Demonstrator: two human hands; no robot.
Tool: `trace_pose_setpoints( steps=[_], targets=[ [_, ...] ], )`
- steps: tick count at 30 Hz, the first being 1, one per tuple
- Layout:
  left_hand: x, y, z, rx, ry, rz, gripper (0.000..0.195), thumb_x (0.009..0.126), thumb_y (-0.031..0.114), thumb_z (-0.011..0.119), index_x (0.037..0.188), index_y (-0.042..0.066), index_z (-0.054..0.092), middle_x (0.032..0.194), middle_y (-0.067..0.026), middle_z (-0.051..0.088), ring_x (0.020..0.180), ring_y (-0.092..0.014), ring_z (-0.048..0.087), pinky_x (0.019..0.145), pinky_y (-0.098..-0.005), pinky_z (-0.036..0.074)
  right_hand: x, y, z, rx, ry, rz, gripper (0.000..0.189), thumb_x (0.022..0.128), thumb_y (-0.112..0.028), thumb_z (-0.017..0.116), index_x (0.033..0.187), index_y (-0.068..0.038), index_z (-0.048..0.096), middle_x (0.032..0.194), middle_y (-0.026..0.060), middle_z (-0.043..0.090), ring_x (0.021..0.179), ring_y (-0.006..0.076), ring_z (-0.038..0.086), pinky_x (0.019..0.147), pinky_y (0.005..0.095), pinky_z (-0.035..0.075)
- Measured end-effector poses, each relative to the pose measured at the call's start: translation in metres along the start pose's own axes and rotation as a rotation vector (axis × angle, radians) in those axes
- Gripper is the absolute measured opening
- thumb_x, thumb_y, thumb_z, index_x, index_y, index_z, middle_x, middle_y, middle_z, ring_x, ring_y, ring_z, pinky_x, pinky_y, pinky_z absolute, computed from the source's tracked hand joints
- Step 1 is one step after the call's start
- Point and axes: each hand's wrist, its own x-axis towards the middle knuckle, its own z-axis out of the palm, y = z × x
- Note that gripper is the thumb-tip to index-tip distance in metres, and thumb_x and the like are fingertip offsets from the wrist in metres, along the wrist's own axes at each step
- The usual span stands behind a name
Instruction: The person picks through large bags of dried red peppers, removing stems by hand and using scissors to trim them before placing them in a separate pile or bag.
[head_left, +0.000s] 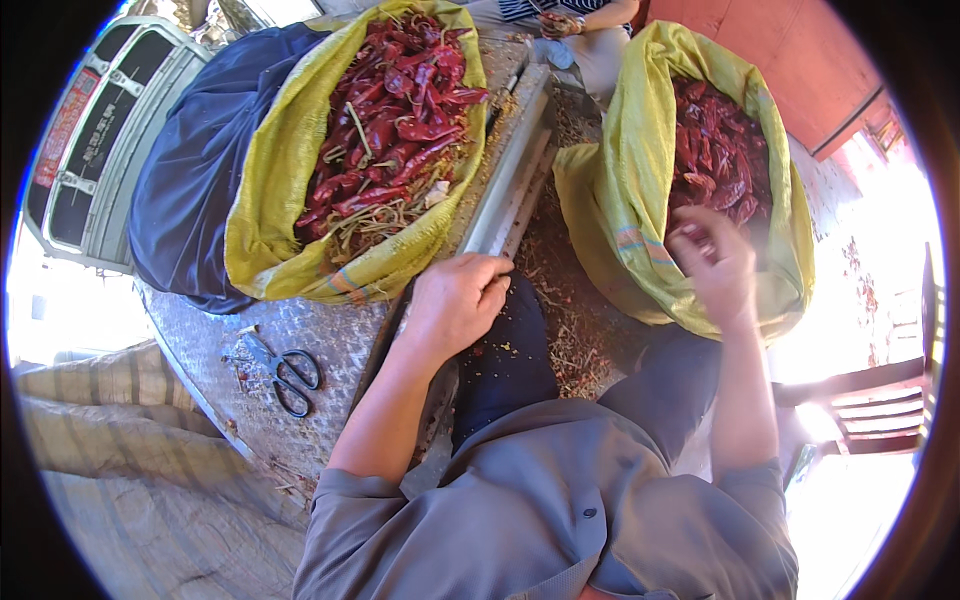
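Observation:
My left hand (461, 300) rests with curled fingers at the near end of a metal rail (517, 187), on the edge of the metal bed. Whether it grips anything is hidden. My right hand (712, 259), blurred, is over the near side of the opening of the right yellow woven sack (637, 187), which holds dried red chillies (720, 150). Its fingers are bent, and what lies between them is unclear. Left of the rail, another yellow woven sack (262, 225) lies open, with red chillies (397, 112) and a heap of loose stems (382, 221) at its near side.
Black-handled scissors (289, 379) lie on the metal bed (330, 330) at the left. Dark blue cloth (210, 165) sits behind the left sack. Stems and bits litter the ground (577, 352) between my legs. Another person (592, 30) sits at the top. A wooden chair (862, 397) stands right.

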Motion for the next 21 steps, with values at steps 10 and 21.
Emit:
trace_pose_setpoints(
  steps=[10, 21],
  targets=[
    [0.068, -0.096, -0.072, 0.724, 0.347, -0.237, 0.02, 0.09, 0.024, 0.066, 0.108, 0.016, 0.07, 0.108, -0.0088, 0.066, 0.096, -0.032, 0.066, 0.08, -0.0446, 0.052, 0.0, 0.039, -0.017, -0.094, 0.021, -0.041, 0.035, 0.09, -0.017, 0.073, 0.119, 0.002, 0.065, 0.11, 0.0155, 0.067, 0.083, 0.0186, 0.07, 0.075, 0.0316, 0.056],
    [0.014, -0.067, -0.119, 0.482, 0.454, -0.221, 0.017, 0.089, 0.021, 0.07, 0.093, 0.006, 0.075, 0.091, -0.0111, 0.07, 0.084, -0.03, 0.068, 0.077, -0.0389, 0.052, -0.007, 0.005, 0.041, 0.141, -0.095, -0.102, 0.025, 0.089, -0.005, 0.071, 0.112, 0.002, 0.068, 0.101, 0.0117, 0.07, 0.087, 0.0172, 0.069, 0.078, 0.0303, 0.055]
  ],
)
